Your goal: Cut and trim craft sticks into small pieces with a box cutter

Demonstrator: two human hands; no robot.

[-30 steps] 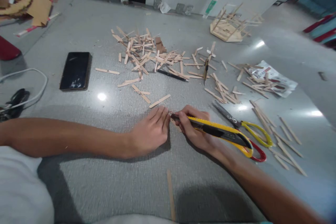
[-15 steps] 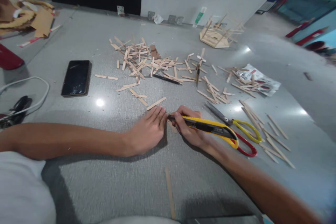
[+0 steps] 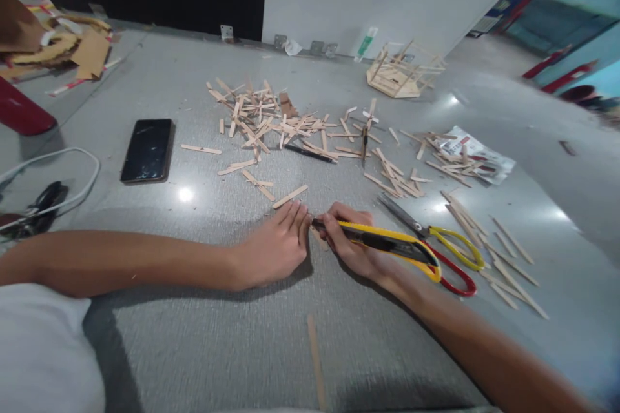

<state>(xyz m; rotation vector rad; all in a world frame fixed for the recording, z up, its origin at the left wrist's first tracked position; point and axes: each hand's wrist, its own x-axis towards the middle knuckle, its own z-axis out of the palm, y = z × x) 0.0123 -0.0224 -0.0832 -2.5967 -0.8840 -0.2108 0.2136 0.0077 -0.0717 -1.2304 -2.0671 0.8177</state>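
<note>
My left hand [image 3: 278,244] presses down on the table with its fingers together, pinning a wooden craft stick [image 3: 320,242] that shows partly between my two hands. Gripped near its front end in my right hand [image 3: 352,245] is a yellow and black utility knife [image 3: 387,242]. Its tip points at the stick beside my left fingertips; the blade itself is hard to make out. A single craft stick [image 3: 290,197] lies just beyond my left fingers. Scissors [image 3: 455,247] with yellow and red handles rest open, right of the knife. Nearer my body lies another craft stick [image 3: 316,361].
Piles of craft sticks [image 3: 259,119] spread across the grey table [image 3: 217,348], with a black pen [image 3: 310,153] beside them. A phone [image 3: 148,150] lies left. At the back stands a wooden stick frame [image 3: 394,80]; a plastic packet [image 3: 477,155] is at right.
The view has tilted slightly, so everything sits a little lower in the picture. Both hands and the utility knife keep nearly the same place on the table.
</note>
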